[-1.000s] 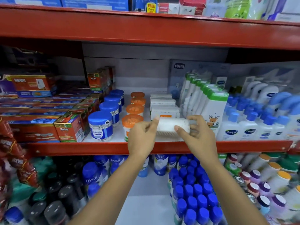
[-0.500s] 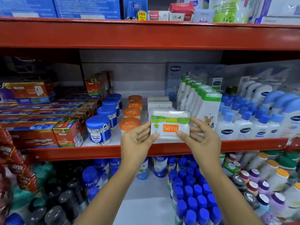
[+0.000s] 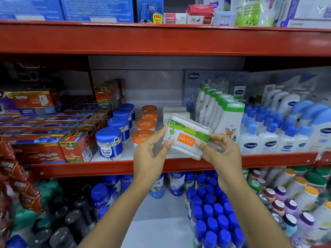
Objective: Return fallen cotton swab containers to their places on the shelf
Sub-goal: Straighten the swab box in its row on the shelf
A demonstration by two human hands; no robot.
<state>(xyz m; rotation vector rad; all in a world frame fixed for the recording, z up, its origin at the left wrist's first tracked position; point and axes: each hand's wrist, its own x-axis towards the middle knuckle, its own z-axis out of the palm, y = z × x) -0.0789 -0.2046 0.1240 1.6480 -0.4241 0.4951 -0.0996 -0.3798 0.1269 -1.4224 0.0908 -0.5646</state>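
Pinching the tilted, upside-down swab box point(image 3: 187, 136) by its ends above the red shelf edge point(image 3: 179, 166), the left hand point(image 3: 152, 154) and right hand point(image 3: 223, 154) hide the bare gap between orange-lidded tubs point(image 3: 146, 124) and white bottles point(image 3: 231, 120).

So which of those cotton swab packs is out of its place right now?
The flat Tulips pack, held tilted between the left hand and right hand; the other flat packs sit on the shelf behind.
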